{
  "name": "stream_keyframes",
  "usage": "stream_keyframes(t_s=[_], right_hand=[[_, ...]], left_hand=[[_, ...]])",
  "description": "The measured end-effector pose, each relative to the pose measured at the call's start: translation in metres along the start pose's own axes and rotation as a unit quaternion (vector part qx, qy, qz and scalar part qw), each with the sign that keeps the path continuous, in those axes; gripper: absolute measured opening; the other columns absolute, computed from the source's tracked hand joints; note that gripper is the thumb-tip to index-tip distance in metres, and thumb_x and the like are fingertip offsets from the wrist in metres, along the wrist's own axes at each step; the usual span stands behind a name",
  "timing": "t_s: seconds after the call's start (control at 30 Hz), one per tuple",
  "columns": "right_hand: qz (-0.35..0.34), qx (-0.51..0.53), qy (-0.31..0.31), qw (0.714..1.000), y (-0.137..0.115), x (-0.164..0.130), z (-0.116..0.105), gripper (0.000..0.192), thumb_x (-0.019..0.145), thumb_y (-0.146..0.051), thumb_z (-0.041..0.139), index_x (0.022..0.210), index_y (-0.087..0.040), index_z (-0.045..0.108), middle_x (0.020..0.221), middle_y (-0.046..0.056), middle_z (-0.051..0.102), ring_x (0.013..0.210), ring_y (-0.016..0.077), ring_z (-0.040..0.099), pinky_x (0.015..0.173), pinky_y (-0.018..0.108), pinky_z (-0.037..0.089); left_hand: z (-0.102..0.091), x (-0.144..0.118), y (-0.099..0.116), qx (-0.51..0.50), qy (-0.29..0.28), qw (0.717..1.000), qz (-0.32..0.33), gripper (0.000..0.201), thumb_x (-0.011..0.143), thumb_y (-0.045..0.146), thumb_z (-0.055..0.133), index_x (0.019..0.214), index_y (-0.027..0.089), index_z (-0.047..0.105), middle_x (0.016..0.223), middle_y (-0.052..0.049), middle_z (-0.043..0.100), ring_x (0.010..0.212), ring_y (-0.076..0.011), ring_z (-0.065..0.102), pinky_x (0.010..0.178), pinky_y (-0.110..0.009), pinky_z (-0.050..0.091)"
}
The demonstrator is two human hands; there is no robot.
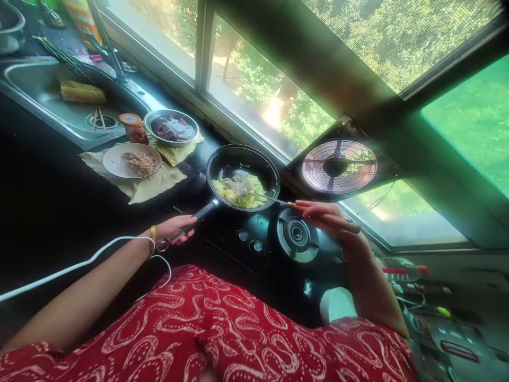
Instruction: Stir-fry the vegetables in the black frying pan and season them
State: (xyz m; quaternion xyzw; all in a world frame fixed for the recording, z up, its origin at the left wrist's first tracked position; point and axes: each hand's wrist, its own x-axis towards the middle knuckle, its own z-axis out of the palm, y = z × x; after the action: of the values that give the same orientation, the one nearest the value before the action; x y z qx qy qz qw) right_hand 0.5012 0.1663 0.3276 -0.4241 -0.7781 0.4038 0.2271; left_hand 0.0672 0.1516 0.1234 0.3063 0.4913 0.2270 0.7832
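A dark frying pan (209,168) sits over the left side of the black cooktop, its handle pointing toward me. My left hand (177,229) is wrapped around that handle. Pale yellow-green chopped food (254,197) lies in the pan, with a greyish patch on top that I cannot identify. My right hand (324,215) grips the wooden handle of a metal-shafted spatula (287,202). The tool's far end reaches into the food, where its blade is mostly hidden.
Left of the pan, a plate of crumbly brown food (115,157), a lidded jar (133,129) and a bowl of dark pieces (151,123) stand near the sink (24,79). A bare burner (298,233) lies right, a white container (338,303) nearer me. A white cable (91,257) crosses my left wrist.
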Motion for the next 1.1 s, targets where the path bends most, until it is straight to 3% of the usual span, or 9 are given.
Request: stream_keyframes(t_s=[0.13, 0.33, 0.57, 0.77, 0.87, 0.97, 1.1], right_hand=[[-0.013, -0.041, 0.012, 0.999, 0.01, -0.01, 0.028, 0.018, 0.08, -0.038, 0.077, 0.094, -0.026, 0.078, 0.124, 0.008, 0.071, 0.115, 0.0296, 0.068, 0.099, 0.043, 0.057], [-0.045, -0.093, 0.127, 0.987, 0.042, 0.033, 0.095, 0.019, 0.078, -0.042, 0.076, 0.085, -0.024, 0.077, 0.119, 0.01, 0.073, 0.106, 0.0281, 0.072, 0.097, 0.043, 0.057], [-0.062, -0.05, 0.291, 0.953, 0.008, 0.052, 0.101, 0.022, 0.079, -0.043, 0.074, 0.088, -0.023, 0.075, 0.111, 0.008, 0.075, 0.102, 0.0255, 0.072, 0.096, 0.039, 0.056], [0.027, 0.032, 0.334, 0.942, 0.013, 0.109, 0.128, 0.034, 0.079, -0.054, 0.067, 0.084, -0.021, 0.067, 0.075, 0.003, 0.072, 0.073, 0.0202, 0.072, 0.069, 0.031, 0.059], [0.063, 0.027, 0.339, 0.938, 0.016, 0.115, 0.118, 0.034, 0.074, -0.053, 0.069, 0.078, -0.02, 0.065, 0.066, 0.002, 0.068, 0.066, 0.0191, 0.07, 0.064, 0.03, 0.058], [0.066, 0.015, 0.349, 0.935, -0.002, 0.1, 0.086, 0.032, 0.075, -0.051, 0.068, 0.081, -0.02, 0.064, 0.07, 0.002, 0.069, 0.066, 0.0187, 0.07, 0.063, 0.03, 0.058], [0.062, -0.123, 0.341, 0.93, -0.033, 0.089, 0.051, 0.021, 0.077, -0.041, 0.068, 0.079, -0.019, 0.067, 0.066, 0.0, 0.067, 0.067, 0.0189, 0.07, 0.068, 0.031, 0.058]], left_hand=[[0.001, 0.001, 0.0, 0.001, -0.003, 1.0, -0.003, 0.055, 0.07, 0.053, 0.076, 0.099, 0.02, 0.044, 0.065, 0.001, 0.054, 0.039, -0.008, 0.044, 0.033, -0.013, 0.027], [0.003, 0.0, 0.004, 0.006, -0.005, 1.0, 0.004, 0.052, 0.07, 0.051, 0.075, 0.098, 0.02, 0.044, 0.063, 0.002, 0.054, 0.039, -0.0082, 0.043, 0.033, -0.014, 0.027], [0.003, -0.002, 0.005, 0.001, -0.015, 1.0, 0.006, 0.053, 0.075, 0.049, 0.071, 0.11, 0.019, 0.045, 0.061, 0.001, 0.054, 0.039, -0.0086, 0.044, 0.035, -0.014, 0.029], [0.001, 0.0, 0.003, -0.006, -0.016, 1.0, 0.007, 0.052, 0.077, 0.047, 0.071, 0.112, 0.017, 0.047, 0.061, 0.0, 0.055, 0.039, -0.0092, 0.046, 0.037, -0.014, 0.033], [0.0, 0.001, 0.001, 0.002, -0.018, 1.0, 0.017, 0.053, 0.076, 0.05, 0.071, 0.11, 0.018, 0.048, 0.062, 0.0, 0.055, 0.039, -0.0094, 0.047, 0.037, -0.015, 0.032], [-0.001, 0.003, 0.0, 0.011, -0.022, 0.999, 0.021, 0.053, 0.075, 0.052, 0.072, 0.108, 0.018, 0.047, 0.063, 0.0, 0.056, 0.039, -0.0096, 0.047, 0.036, -0.015, 0.031], [0.0, 0.003, 0.002, 0.013, -0.022, 1.0, 0.01, 0.048, 0.077, 0.049, 0.07, 0.106, 0.02, 0.045, 0.062, 0.001, 0.054, 0.039, -0.0095, 0.045, 0.035, -0.015, 0.032]])
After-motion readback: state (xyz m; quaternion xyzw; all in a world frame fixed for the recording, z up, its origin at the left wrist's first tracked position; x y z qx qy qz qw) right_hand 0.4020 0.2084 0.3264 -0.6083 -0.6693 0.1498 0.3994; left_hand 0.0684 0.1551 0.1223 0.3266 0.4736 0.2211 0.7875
